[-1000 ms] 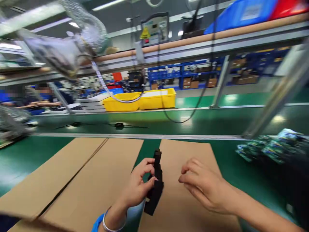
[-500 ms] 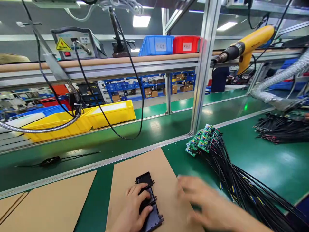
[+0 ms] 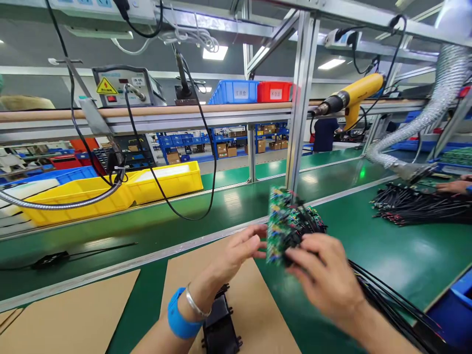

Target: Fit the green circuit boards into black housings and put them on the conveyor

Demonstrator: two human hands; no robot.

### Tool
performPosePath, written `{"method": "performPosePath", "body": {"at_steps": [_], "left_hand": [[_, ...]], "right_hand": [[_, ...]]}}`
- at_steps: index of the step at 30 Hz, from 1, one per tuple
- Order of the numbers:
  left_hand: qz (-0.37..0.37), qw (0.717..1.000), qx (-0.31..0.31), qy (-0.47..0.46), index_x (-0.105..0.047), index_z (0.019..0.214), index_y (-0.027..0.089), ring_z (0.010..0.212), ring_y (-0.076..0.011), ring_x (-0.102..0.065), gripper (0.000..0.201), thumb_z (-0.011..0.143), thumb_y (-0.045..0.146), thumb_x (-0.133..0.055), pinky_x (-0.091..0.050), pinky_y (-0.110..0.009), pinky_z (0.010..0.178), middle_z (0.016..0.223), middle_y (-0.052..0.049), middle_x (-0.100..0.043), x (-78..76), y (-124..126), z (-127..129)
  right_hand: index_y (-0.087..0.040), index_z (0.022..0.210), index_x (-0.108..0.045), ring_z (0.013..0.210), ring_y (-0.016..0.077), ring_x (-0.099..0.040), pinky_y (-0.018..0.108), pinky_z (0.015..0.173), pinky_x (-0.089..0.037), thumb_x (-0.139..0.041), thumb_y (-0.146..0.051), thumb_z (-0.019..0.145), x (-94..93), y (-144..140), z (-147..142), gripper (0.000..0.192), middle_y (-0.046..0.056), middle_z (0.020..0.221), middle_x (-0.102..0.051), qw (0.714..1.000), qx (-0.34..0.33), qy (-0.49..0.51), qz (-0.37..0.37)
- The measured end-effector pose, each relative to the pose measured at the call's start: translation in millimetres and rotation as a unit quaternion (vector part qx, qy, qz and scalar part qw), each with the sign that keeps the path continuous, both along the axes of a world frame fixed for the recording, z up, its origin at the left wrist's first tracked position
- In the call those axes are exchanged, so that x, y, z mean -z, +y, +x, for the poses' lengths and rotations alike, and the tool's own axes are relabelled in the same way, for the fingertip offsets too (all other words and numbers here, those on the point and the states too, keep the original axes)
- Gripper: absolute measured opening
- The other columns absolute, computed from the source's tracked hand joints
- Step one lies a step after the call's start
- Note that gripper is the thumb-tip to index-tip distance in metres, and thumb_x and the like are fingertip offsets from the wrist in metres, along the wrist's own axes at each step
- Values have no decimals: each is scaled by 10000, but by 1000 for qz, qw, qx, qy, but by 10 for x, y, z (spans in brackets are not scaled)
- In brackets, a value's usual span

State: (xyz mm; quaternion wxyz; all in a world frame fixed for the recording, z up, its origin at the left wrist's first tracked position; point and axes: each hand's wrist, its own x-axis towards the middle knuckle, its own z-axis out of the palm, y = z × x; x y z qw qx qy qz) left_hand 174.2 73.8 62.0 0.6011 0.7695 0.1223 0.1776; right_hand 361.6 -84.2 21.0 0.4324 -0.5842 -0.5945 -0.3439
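My right hand (image 3: 324,275) holds up a small green circuit board (image 3: 277,223) with black wires trailing from it. My left hand (image 3: 236,255), with a blue wristband and a silver bangle, reaches toward the board with spread fingers; its fingertips are at the board's left edge. A black plastic housing (image 3: 219,329) lies on a cardboard sheet (image 3: 254,305) under my left forearm, held by neither hand. A bundle of black wires (image 3: 391,305) runs from the board area to the lower right.
A second cardboard sheet (image 3: 73,319) lies at the left. Yellow bins (image 3: 110,189) stand beyond the green conveyor belt (image 3: 221,206). A yellow heat gun (image 3: 350,98) hangs at the right, with another wire bundle (image 3: 413,206) and another person's hand (image 3: 455,187) there. An aluminium post (image 3: 298,98) rises just behind.
My left hand let go of the black housing, which now lies on the cardboard. My right hand reached right and lifted a circuit board from the pile. The view swung right.
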Motion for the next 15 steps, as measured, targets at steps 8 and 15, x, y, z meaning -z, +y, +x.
{"method": "performPosePath", "body": {"at_steps": [8,15], "left_hand": [[58,996,58,-40,-664,1030,128,855,-246,-619,341,837,394,-574,-483,-363,795,929,-84,-683,-614,-176,-206],[283,946,-34,-154,-677,762,139,860,-306,-613,377,749,499,-566,-479,-413,817,842,-104,-668,-1079,-280,-420]], "right_hand": [[-230,1176,-557,1045,260,-521,421,899,-458,-594,-178,841,-225,-322,-477,341,87,1074,-564,974,-192,118,-12],[-189,1022,-599,855,206,-589,323,794,-482,-466,-388,938,-535,151,-644,253,52,909,-629,887,-332,244,-210]]}}
